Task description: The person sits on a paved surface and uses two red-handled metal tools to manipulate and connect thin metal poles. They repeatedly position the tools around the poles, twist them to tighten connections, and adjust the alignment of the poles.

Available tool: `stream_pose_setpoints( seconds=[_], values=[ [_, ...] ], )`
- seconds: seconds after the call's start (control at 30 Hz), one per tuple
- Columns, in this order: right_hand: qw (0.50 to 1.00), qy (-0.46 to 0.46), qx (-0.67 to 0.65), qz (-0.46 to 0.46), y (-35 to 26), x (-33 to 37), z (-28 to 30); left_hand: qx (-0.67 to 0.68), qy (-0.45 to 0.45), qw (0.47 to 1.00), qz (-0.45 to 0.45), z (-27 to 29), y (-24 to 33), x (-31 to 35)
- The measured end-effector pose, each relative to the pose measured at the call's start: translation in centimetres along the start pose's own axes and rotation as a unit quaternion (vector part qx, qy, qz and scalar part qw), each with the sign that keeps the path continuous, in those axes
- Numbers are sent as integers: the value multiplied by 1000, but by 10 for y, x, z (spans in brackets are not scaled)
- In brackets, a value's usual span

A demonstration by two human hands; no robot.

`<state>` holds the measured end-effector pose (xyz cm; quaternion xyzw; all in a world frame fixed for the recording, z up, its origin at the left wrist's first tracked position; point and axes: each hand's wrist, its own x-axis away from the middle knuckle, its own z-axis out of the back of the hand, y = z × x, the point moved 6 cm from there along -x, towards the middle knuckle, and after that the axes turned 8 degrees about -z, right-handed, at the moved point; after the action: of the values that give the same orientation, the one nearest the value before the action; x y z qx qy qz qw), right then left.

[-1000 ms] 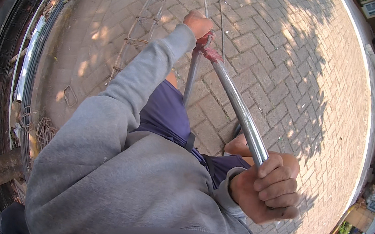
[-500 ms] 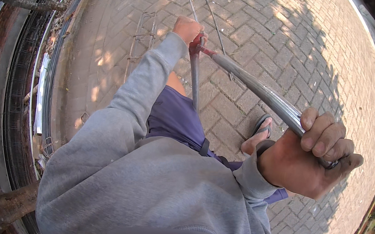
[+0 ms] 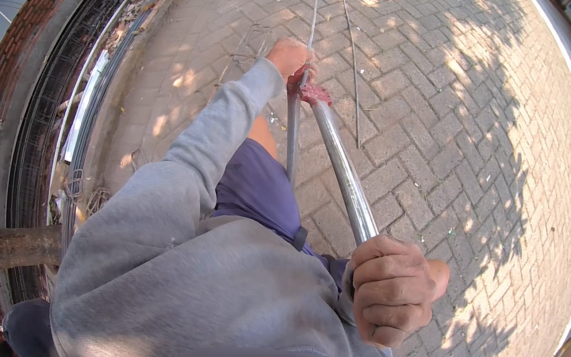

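A long-handled bolt cutter with a red head [image 3: 315, 94] and bare metal pipe handles is in front of me. My right hand [image 3: 393, 291] is closed in a fist round the end of one handle [image 3: 346, 169], close to my body. The other handle [image 3: 292, 131] runs down beside my thigh, its lower end hidden. At the head, my left hand [image 3: 289, 56] is closed on a thin steel rod [image 3: 314, 13] that stretches away from me and passes at the jaws. My left fingers are partly hidden, and I cannot tell whether the rod is cut.
A second thin rod [image 3: 353, 48] lies on the paving [image 3: 433, 178] right of the held one. Bent wire frames [image 3: 250, 44] lie to the left. Bundled long bars [image 3: 143, 17] run along the left edge, near a tree trunk [image 3: 9, 248] and brick wall [image 3: 10, 71].
My right hand has swung its handle inward, left and down, narrowing the angle between the two handles. The rod now points straighter ahead. My left hand stays at the cutter head.
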<state>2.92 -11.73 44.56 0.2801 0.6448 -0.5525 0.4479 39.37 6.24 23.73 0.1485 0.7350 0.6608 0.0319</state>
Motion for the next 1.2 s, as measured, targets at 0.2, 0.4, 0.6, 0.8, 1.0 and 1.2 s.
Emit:
stream_pose_setpoints(
  seconds=[0.2, 0.4, 0.6, 0.8, 1.0, 1.2],
  values=[
    [997, -78, -14, -1, 2, -22, 18, 11, -5, 1000, -14, -5, -21, -28],
    [990, -139, -34, 0, -13, -18, 22, -176, -51, 973, -141, -22, -12, -24],
    [994, -108, -13, -13, -16, -3, 23, 55, -26, 998, 14, -37, -25, -24],
    [977, -156, -30, -141, -16, -6, 27, 11, -16, 998, -54, -46, -26, -28],
    [812, -299, 162, -474, -15, -21, 38, -46, 44, 998, 11, -53, -20, -28],
    [629, -100, 70, -768, -5, -15, 41, -89, 2, 996, -26, -51, -16, -31]
  ],
)
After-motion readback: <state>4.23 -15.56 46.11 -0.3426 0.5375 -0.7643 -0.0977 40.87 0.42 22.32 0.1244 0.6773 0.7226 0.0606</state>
